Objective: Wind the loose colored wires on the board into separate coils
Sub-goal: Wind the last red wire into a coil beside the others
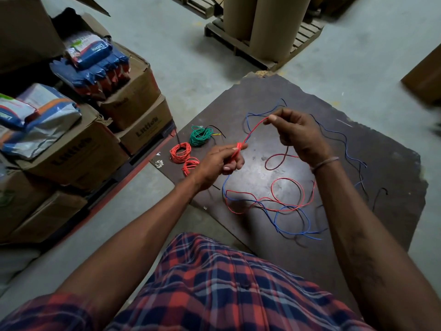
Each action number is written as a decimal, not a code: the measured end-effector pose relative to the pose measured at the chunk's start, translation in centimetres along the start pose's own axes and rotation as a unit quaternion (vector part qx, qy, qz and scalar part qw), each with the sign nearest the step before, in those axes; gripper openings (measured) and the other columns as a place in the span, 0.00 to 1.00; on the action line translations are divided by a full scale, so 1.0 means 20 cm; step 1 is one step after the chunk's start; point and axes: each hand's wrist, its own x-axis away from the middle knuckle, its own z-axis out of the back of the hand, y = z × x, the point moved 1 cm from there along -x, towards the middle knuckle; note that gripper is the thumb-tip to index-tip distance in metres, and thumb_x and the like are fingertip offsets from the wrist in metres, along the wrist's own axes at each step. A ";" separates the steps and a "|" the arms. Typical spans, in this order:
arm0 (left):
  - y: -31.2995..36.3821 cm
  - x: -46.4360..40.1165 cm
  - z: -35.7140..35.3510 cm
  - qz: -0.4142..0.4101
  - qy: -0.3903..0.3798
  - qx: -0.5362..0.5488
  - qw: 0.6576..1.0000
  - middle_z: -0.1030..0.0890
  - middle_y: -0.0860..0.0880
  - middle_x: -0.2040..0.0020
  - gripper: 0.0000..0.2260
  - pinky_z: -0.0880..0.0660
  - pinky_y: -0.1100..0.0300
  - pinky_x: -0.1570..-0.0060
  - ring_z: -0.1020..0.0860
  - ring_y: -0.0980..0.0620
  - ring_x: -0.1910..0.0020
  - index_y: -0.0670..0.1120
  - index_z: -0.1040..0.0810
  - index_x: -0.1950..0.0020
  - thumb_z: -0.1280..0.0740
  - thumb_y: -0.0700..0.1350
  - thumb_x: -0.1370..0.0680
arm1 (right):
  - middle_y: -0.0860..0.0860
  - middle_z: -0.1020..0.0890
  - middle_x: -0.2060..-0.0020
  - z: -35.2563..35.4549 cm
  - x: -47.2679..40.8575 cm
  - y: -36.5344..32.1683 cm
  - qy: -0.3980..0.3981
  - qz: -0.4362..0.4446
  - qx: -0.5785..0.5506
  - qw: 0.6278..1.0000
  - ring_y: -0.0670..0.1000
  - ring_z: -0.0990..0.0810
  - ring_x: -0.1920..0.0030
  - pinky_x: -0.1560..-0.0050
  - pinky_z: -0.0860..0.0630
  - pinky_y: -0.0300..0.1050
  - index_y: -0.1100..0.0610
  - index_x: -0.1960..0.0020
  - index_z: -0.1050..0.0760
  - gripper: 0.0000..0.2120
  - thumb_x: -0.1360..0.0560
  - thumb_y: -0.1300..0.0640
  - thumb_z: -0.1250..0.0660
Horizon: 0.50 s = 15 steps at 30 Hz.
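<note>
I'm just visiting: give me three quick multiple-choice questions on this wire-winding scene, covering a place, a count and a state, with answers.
1. Where does the green coil lie?
A. on the board's left part
B. on a carton
C. in the person's lap

2. How many finished red coils lie on the board?
A. none
B. two
C. five

3. What is the right hand doing?
A. resting flat
B. pinching the red wire
C. holding scissors

Answers: 1 A, it sits beside the red coils; 2 B, two lie side by side; 3 B, fingertips pinch the strand running to the left hand.

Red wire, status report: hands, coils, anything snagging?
Left hand grips small red winding; right hand pinches red wire taut. Three coils done. Blue wire crosses red slack on board.
</note>
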 end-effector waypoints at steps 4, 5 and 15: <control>0.01 0.05 -0.05 0.030 -0.039 0.114 0.992 0.26 0.43 0.63 0.20 0.42 0.67 0.74 0.41 0.59 0.75 0.31 0.30 0.29 0.48 0.39 0.16 | 0.40 0.29 0.78 -0.07 -0.04 0.12 0.066 -0.035 0.039 0.996 0.41 0.40 0.77 0.75 0.42 0.36 0.65 0.45 0.18 0.11 0.18 0.57 0.32; 0.01 0.06 -0.05 0.035 -0.047 0.138 0.989 0.27 0.43 0.62 0.20 0.42 0.67 0.74 0.42 0.59 0.75 0.30 0.30 0.29 0.48 0.39 0.16 | 0.39 0.27 0.78 -0.09 -0.04 0.15 0.081 -0.048 0.051 0.994 0.41 0.37 0.78 0.75 0.40 0.34 0.65 0.46 0.18 0.10 0.18 0.58 0.32; 0.08 -0.01 0.01 -0.048 0.045 0.255 0.965 0.15 0.41 0.49 0.15 0.22 0.65 0.61 0.20 0.56 0.64 0.32 0.26 0.41 0.48 0.40 0.13 | 0.56 0.29 0.71 -0.41 0.26 0.36 -0.134 -0.219 0.081 0.963 0.50 0.36 0.76 0.73 0.39 0.40 0.65 0.50 0.18 0.21 0.14 0.48 0.40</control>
